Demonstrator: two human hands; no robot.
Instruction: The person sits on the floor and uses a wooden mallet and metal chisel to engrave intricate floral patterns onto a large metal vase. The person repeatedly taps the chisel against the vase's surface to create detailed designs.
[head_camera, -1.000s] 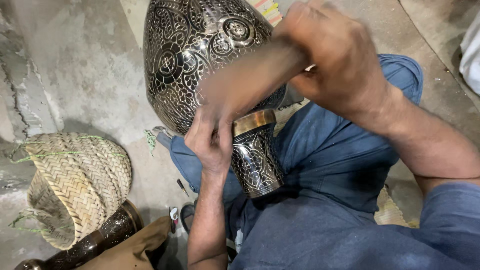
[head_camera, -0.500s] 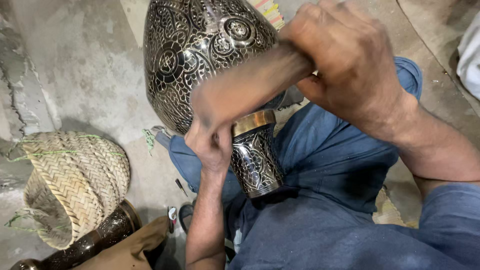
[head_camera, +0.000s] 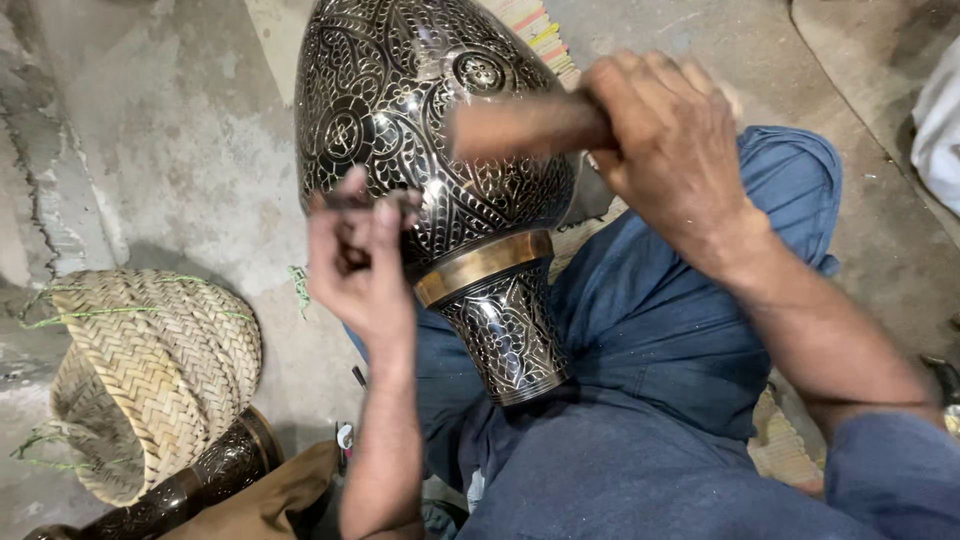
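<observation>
A large dark metal vase (head_camera: 420, 130) with engraved silver floral patterns and a brass band at its neck lies across my lap, its foot toward me. My right hand (head_camera: 670, 150) is closed around a wooden handle (head_camera: 520, 125) held over the vase's body. My left hand (head_camera: 365, 265) pinches a small dark metal tool against the vase's side, just above the brass band. What kind of tool it is cannot be made out.
A woven straw basket (head_camera: 150, 380) lies on the concrete floor at the left. Beside it rests another dark engraved metal piece (head_camera: 190, 490) and a brown cloth (head_camera: 270, 500). A striped mat edge (head_camera: 530, 25) shows behind the vase. My blue trousers fill the lower right.
The wooden handle in my right hand has swung up and to the right, off the left hand. My left hand has shifted slightly higher along the vase.
</observation>
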